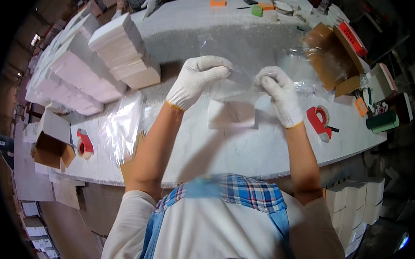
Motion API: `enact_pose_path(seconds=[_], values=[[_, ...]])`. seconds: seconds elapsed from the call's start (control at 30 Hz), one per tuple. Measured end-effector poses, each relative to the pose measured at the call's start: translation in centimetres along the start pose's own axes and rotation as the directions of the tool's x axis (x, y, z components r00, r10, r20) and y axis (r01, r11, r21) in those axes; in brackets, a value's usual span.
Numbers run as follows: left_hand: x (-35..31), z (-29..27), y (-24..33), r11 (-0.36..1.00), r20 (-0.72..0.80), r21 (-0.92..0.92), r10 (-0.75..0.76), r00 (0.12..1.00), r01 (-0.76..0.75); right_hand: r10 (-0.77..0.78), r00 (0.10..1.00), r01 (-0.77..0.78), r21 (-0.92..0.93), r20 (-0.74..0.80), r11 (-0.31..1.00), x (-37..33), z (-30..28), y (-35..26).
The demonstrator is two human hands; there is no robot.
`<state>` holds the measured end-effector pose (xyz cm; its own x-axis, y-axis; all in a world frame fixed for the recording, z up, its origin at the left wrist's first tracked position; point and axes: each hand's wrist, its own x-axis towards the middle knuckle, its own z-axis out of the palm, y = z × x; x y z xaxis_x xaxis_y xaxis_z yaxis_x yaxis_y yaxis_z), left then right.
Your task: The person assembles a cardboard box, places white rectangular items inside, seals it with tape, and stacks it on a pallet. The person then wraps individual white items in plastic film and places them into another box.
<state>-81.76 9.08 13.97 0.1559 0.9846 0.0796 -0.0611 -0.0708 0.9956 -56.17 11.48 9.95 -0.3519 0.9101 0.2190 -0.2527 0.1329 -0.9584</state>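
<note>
Gloved left hand (197, 79) and right hand (279, 93), fingers pinching clear plastic bag (240, 84) mouth.

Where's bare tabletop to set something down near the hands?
Bare table lies along the near edge, between the clear bag pile and the red tape dispenser. Also free beyond the hands, mid-table. Crowded: white box stacks on the left, open cardboard box on the right.

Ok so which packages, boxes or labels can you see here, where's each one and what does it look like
Clear plastic bag: held by left hand and right hand, transparent.
Open cardboard box: table's left end, brown.
White box stacks: far left, flat, rectangular.
Red-topped box: far right, on brown carton.
</note>
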Motion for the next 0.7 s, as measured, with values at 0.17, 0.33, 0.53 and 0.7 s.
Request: enact_pose_path(seconds=[0.17, 0.33, 0.53, 0.7], values=[[-8.1, 0.4, -1.4, 0.700, 0.307, 0.546, 0.344, 0.888, -0.460, 0.219, 0.972, -0.193, -0.253, 0.079, 0.948, -7.0, -1.8, -0.9], [-14.6, 2.5, -4.4, 0.450, 0.597, 0.673, 0.135, 0.790, -0.586, 0.428, 0.847, -0.307, -0.367, 0.316, 0.878, -13.4, -0.4, 0.1], [-16.8, 2.6, -12.8, 0.389, 0.585, 0.697, 0.177, 0.792, -0.602, 0.285, 0.838, 0.169, -0.718, 0.466, 0.675, -15.7, 0.4, 6.0], [-16.6, 3.0, -19.3, 0.366, 0.556, 0.808, -0.216, 0.803, -0.461, 0.263, 0.818, 0.314, -0.781, 0.511, 0.540, -15.6, 0.2, 10.3]])
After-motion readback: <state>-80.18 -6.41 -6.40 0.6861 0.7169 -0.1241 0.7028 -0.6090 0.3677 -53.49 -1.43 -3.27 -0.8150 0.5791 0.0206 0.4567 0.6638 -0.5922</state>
